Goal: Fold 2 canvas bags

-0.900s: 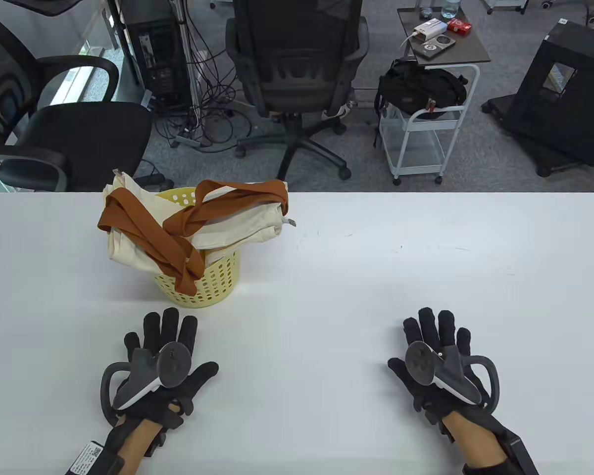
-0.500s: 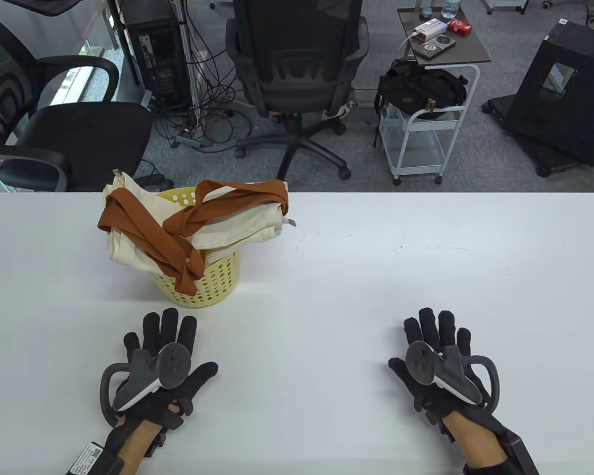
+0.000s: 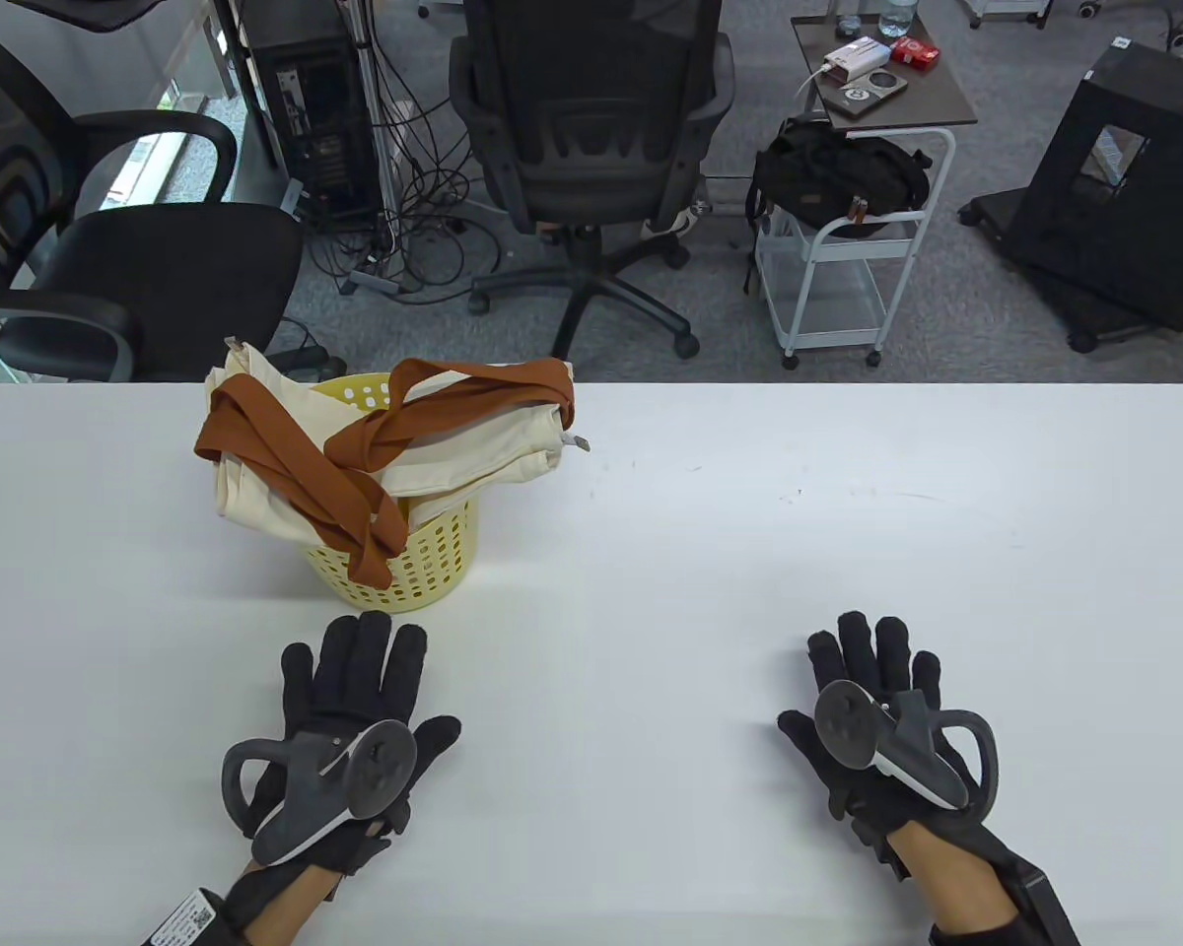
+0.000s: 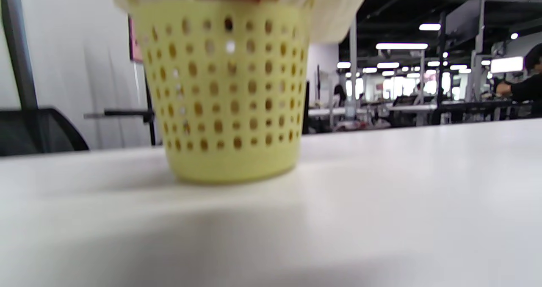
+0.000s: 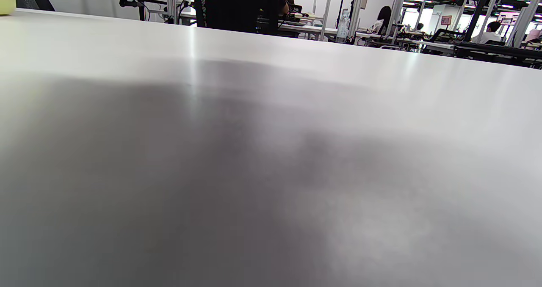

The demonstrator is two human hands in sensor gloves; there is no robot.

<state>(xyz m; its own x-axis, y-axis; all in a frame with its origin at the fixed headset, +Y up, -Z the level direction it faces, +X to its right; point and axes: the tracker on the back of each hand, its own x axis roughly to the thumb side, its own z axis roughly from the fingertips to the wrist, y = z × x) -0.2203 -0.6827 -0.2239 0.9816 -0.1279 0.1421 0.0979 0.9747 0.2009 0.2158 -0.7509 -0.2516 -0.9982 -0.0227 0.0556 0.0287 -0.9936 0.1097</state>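
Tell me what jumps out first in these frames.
The yellow perforated basket on the table's left side, stuffed with cream canvas bags whose rust-brown straps spill over its rim. Nearer the camera, the left hand lies just in front of the basket, and the right hand rests flat, fingers spread, on bare table; neither touches the bags.

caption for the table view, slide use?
Gloved left hand and right hand lie flat before a yellow basket stuffed with canvas bags.
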